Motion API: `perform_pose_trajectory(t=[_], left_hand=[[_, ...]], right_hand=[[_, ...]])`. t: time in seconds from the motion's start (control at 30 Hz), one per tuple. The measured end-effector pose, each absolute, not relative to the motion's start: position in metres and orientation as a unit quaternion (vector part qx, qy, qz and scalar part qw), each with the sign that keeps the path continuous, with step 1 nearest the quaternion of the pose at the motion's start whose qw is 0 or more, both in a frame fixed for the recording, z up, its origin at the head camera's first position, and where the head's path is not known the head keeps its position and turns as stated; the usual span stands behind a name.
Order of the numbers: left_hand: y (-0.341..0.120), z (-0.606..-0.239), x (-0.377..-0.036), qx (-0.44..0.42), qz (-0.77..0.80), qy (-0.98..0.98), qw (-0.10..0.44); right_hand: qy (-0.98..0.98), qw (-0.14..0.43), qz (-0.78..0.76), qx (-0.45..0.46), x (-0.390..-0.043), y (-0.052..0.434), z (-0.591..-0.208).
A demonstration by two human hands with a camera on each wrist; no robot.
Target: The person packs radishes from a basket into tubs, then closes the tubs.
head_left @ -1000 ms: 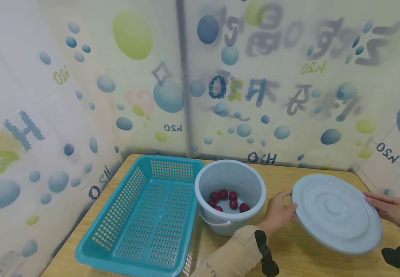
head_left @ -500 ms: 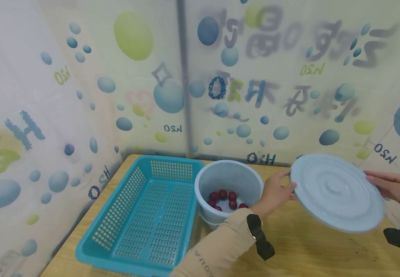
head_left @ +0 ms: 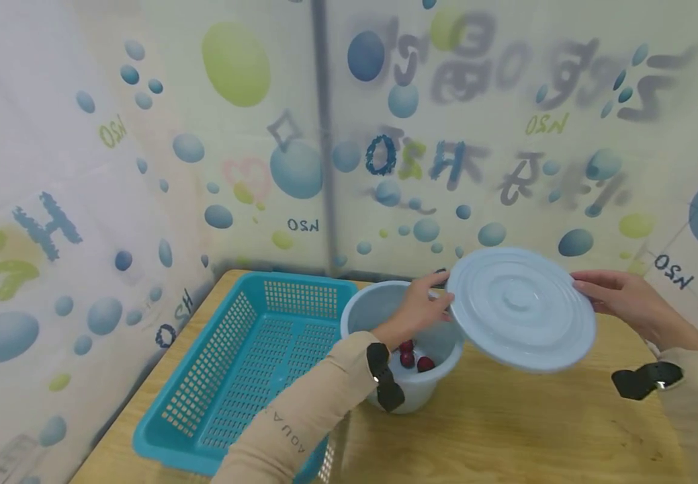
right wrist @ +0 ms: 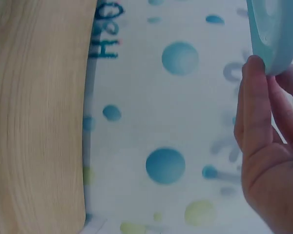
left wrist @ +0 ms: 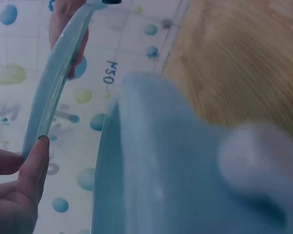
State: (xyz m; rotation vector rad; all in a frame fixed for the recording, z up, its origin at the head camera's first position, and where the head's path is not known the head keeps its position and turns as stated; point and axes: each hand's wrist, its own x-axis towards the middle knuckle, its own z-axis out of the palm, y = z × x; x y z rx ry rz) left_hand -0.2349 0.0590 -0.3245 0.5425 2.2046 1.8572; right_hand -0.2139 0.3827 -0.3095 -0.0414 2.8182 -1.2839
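Lid (head_left: 520, 308), round and pale blue, hangs in the air above the counter (head_left: 506, 430), its left edge over the bucket (head_left: 402, 336). It tilts, ridged top facing the head camera, far edge higher. The left hand (head_left: 420, 310) pinches its left rim and the right hand (head_left: 617, 299) grips the right rim, fingers (right wrist: 254, 105) curled on the edge.

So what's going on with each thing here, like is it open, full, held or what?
Lid: off the bucket, held tilted in the air by both hands.
Bucket: open, upright on the table, a few red fruits at the bottom.
Basket: nothing seen in it, sits left of the bucket.
Left hand: holds the lid's left edge.
Right hand: holds the lid's right edge.
Table: bears the bucket and basket.
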Motion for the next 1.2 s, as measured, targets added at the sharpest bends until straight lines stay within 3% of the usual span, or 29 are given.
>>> perform_pose_trajectory(t=[0.67,0.9,1.2], left_hand=[[-0.079,-0.331,-0.273,0.197,0.549,0.796,0.166],[-0.097,-0.336,-0.269,0.158,0.541,0.807,0.175],[-0.102,-0.339,-0.264,0.194,0.554,0.791,0.175]], right_hand=[[0.846,0.097,-0.517,-0.09,-0.237,0.258,-0.34],[0.843,0.093,-0.523,-0.088,-0.235,0.237,-0.343],[0.833,0.08,-0.541,-0.083,-0.23,0.232,-0.347]])
